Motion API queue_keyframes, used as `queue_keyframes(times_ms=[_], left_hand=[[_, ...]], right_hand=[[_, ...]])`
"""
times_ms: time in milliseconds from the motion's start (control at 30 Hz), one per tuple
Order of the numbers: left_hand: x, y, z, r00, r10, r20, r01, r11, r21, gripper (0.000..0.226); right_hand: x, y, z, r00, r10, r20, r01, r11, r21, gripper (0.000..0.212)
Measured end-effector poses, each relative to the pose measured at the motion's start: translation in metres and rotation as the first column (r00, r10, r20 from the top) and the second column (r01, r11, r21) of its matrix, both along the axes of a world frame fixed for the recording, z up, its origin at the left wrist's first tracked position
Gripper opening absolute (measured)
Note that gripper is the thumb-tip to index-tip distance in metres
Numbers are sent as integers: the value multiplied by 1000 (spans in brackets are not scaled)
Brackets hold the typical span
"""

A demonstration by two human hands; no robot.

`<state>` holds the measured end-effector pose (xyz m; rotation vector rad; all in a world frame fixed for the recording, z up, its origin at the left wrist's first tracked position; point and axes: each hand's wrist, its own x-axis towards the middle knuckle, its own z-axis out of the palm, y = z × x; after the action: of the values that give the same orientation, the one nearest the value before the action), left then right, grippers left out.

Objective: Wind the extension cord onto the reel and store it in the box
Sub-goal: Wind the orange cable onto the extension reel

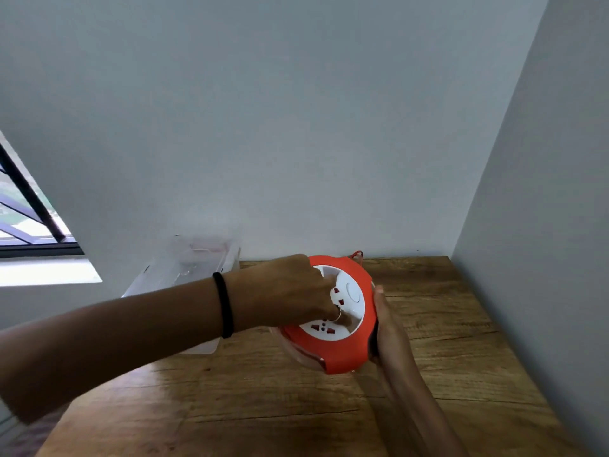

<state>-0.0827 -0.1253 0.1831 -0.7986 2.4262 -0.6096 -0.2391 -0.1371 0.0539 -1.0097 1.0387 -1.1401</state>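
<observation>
An orange round cord reel [354, 346] with a white socket face is held tilted above the wooden table [438, 351]. My right hand [387, 328] grips its right rim from the side. My left hand [290, 291] lies on the white face, fingers curled into the hub recess. A short orange loop of cord [357, 254] shows behind the reel's top edge. The clear plastic box [184, 272] stands open at the table's back left, partly hidden by my left forearm.
Walls close in behind and to the right of the table. A window [29, 222] is at the far left. Bare wood stretches in front of the reel toward me.
</observation>
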Motion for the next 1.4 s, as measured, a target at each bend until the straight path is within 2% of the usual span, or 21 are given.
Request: queue_keyframes(times_ms=[167, 200, 267, 333, 467, 600, 800, 967, 1100, 1200, 1267, 1333, 1400], left_hand=[[2, -6, 2, 983, 86, -164, -83, 996, 28, 61], [2, -6, 3, 969, 110, -222, -106, 994, 31, 60], [2, -5, 4, 908, 166, -385, -184, 983, -9, 54], [1, -1, 2, 834, 232, -500, -304, 950, -66, 50], [-12, 10, -13, 690, 387, -612, -494, 869, -7, 55], [-21, 9, -30, 590, 441, -676, -553, 831, 60, 65], [-28, 3, -46, 395, 608, -689, -611, 734, 297, 71], [-30, -3, -61, 242, 729, -641, -563, 643, 519, 72], [-30, -9, -69, 178, 720, -671, -511, 650, 562, 73], [-34, -5, -73, 184, 673, -716, -502, 691, 520, 71], [-33, -3, -73, 230, 638, -735, -490, 728, 479, 70], [-27, -3, -69, 335, 600, -727, -465, 776, 426, 68], [-18, -5, -61, 488, 550, -678, -431, 827, 361, 64]], right_hand=[[-2, -4, 10, 992, -108, -66, 106, 994, -36, 44], [-1, -4, 14, 988, -128, -82, 125, 991, -38, 50], [-3, -5, 16, 981, -163, -106, 161, 986, -29, 70], [-5, -6, 16, 974, -191, -119, 189, 981, -32, 77], [-7, -9, 14, 971, -210, -112, 205, 977, -51, 59], [-6, -12, 11, 969, -226, -100, 220, 973, -70, 46], [0, -7, 7, 962, -244, -127, 235, 968, -84, 54], [2, -3, 5, 951, -269, -153, 251, 959, -129, 48], [-1, -2, 1, 947, -273, -166, 246, 955, -166, 46], [-2, -2, 1, 944, -270, -190, 230, 951, -208, 46], [-4, -3, 5, 944, -267, -195, 225, 950, -216, 48], [-8, -6, 9, 950, -242, -198, 199, 956, -215, 51], [-10, -9, 10, 956, -211, -203, 169, 964, -207, 54]])
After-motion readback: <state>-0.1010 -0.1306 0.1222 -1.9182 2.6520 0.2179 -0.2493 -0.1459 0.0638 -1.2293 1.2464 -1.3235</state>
